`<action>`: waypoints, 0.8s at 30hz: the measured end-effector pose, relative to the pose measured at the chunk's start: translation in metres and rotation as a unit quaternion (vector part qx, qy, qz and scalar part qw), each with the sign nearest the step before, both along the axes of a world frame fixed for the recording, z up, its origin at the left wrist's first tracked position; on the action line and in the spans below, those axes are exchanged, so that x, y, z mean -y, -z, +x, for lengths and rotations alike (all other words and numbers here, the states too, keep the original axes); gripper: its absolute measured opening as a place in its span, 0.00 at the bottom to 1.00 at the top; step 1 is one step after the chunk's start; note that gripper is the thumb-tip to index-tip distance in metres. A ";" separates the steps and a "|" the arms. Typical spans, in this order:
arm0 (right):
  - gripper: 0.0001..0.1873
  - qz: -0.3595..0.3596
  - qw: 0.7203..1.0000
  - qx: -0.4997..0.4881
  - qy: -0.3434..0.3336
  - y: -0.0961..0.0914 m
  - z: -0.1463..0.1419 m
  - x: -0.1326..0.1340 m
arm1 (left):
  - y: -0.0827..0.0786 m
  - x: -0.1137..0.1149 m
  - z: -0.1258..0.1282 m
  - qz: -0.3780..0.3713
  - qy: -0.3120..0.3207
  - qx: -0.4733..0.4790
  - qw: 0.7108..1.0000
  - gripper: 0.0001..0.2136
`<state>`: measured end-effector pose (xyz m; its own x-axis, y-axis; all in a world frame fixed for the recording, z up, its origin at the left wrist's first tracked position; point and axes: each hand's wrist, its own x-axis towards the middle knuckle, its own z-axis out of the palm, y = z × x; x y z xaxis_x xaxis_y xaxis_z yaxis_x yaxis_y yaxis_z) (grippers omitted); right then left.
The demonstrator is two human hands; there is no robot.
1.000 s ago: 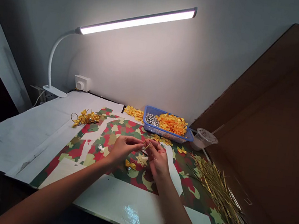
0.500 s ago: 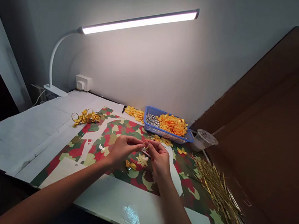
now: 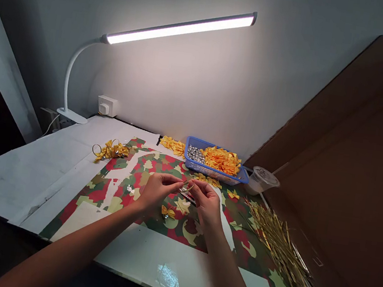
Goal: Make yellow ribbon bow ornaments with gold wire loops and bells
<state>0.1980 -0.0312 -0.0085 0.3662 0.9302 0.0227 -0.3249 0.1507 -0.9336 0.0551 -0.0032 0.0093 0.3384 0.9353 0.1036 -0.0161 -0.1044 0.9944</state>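
Over the middle of the table, my left hand (image 3: 159, 190) and my right hand (image 3: 206, 202) face each other, fingertips pinched. Between them is a thin gold twist tie (image 3: 188, 188), bent into a small loop, with an end at each hand. Just below my hands lies a yellow ribbon bow (image 3: 168, 212) with a small shiny piece on it. Behind my fingers, a thin dark item on the table is mostly hidden; I cannot make out its kind. A bundle of straight gold twist ties (image 3: 280, 246) lies to the right.
A blue basket (image 3: 216, 171) at the back holds silver bells and yellow bows. Finished-looking bows with gold loops (image 3: 111, 150) are heaped at left. A lidded plastic cup (image 3: 262, 180) stands beside a cardboard sheet (image 3: 350, 151). A white lamp (image 3: 179, 28) shines above.
My right hand has moved slightly right, away from my left. The twist tie's loop between them looks wider and more open.
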 end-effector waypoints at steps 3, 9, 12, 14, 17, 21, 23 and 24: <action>0.21 0.000 1.000 0.002 -0.002 -0.001 0.000 0.000 | -0.001 0.000 0.000 0.000 0.005 -0.005 1.000 0.12; 0.20 -0.002 1.000 0.004 -0.004 0.000 -0.001 0.001 | -0.005 0.003 0.001 0.006 0.017 -0.012 1.000 0.11; 0.19 -0.003 1.000 0.006 -0.007 0.000 -0.002 0.001 | -0.006 0.003 0.001 0.007 0.016 -0.015 1.000 0.10; 0.20 -0.002 1.000 0.008 -0.007 0.000 -0.002 0.001 | -0.006 0.003 0.001 0.006 0.014 -0.017 1.000 0.10; 0.20 -0.001 1.000 0.011 -0.009 0.000 -0.002 0.001 | -0.006 0.003 0.001 0.005 0.015 -0.017 1.000 0.10; 0.20 -0.002 1.000 0.011 -0.011 0.001 -0.001 0.001 | -0.005 0.002 0.001 0.007 0.016 -0.020 1.000 0.10; 0.21 -0.003 1.000 0.010 -0.010 0.001 -0.001 0.001 | -0.005 0.002 0.001 0.010 0.015 -0.022 1.000 0.10; 0.21 -0.003 1.000 0.011 -0.010 0.001 -0.002 0.001 | -0.005 0.002 0.001 0.012 0.014 -0.023 1.000 0.10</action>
<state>0.1965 -0.0321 -0.0095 0.3467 0.9376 0.0256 -0.3079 0.1396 -0.9411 0.0564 -0.0048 0.0141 0.3700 0.9226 0.1093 0.0263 -0.1280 0.9914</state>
